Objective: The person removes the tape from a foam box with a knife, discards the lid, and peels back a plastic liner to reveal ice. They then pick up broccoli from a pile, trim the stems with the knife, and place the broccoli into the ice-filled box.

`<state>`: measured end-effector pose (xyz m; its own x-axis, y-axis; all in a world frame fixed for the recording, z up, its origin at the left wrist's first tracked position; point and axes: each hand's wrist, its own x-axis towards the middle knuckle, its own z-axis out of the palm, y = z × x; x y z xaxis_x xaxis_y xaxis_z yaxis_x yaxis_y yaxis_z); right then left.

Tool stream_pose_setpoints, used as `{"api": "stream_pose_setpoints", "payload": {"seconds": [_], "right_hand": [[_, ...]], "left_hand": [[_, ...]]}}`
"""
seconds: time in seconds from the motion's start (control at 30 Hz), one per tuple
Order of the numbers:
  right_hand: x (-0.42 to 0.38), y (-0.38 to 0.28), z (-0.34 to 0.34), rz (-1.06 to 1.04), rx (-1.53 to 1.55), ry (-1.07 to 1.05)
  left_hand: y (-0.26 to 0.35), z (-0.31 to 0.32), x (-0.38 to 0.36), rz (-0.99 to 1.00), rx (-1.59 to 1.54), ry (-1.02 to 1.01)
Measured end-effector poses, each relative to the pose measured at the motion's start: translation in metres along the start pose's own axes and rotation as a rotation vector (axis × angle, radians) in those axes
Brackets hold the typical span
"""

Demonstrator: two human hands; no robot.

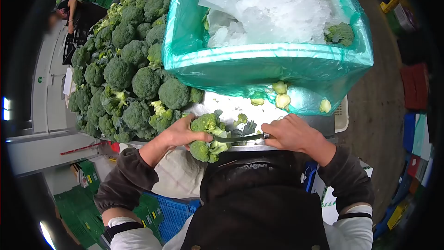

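My left hand [181, 133] is closed around a broccoli head [203, 151] at the front edge of the metal table [222, 103]. In my right hand [294, 133] is the handle of a knife [245, 138], its curved dark blade pointing left and lying across the broccoli's stalk. Part of the head is hidden behind my left fingers and the blade. Between my hands, loose leaves and a small floret [240, 119] lie on the metal. Several cut stalk pieces [282, 101] are scattered below the green-lined box [268, 55].
A large pile of broccoli [119, 73] covers the table's left side. White ice [282, 9] fills the box, with a broccoli head [340, 34] in its right corner. Blue crates [171, 215] stand low at left. Another person [85, 16] is at the far left with a black crate.
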<state>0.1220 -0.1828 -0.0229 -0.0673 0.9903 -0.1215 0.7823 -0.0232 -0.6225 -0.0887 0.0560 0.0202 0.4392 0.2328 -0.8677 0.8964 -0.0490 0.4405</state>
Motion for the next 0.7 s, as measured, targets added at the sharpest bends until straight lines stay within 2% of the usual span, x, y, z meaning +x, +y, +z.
{"api": "stream_pose_setpoints", "payload": {"seconds": [0.1,0.17,0.3,0.37,0.43,0.5,0.57,0.63,0.67,0.7], "right_hand": [[0.012,-0.001,0.006,-0.039,-0.058,0.006],[0.023,-0.005,0.011,0.007,-0.082,-0.093],[0.037,0.012,0.044,0.077,-0.08,-0.119],[0.036,0.021,0.058,0.136,-0.106,-0.139],[0.031,0.02,0.069,0.177,-0.067,-0.156],[0.03,0.021,0.074,0.22,-0.027,-0.168],[0.03,0.022,0.078,0.245,0.038,-0.146],[0.027,0.023,0.08,0.247,0.054,-0.135],[0.026,0.024,0.081,0.249,0.066,-0.123],[0.025,0.023,0.08,0.251,0.068,-0.126]], "left_hand": [[-0.009,-0.004,0.004,-0.024,-0.004,-0.013],[-0.008,-0.004,0.011,-0.019,0.017,0.008],[-0.036,0.005,0.059,-0.14,0.089,0.049],[-0.046,0.017,0.073,0.202,0.083,0.291],[-0.051,0.029,0.068,0.172,0.06,0.24],[-0.06,0.051,0.053,0.518,0.43,0.455],[-0.056,0.069,0.039,0.472,0.428,0.431],[-0.067,0.08,0.044,0.518,0.573,0.634],[-0.073,0.078,0.053,0.612,0.528,0.686],[-0.077,0.075,0.057,0.61,0.527,0.681]]}}
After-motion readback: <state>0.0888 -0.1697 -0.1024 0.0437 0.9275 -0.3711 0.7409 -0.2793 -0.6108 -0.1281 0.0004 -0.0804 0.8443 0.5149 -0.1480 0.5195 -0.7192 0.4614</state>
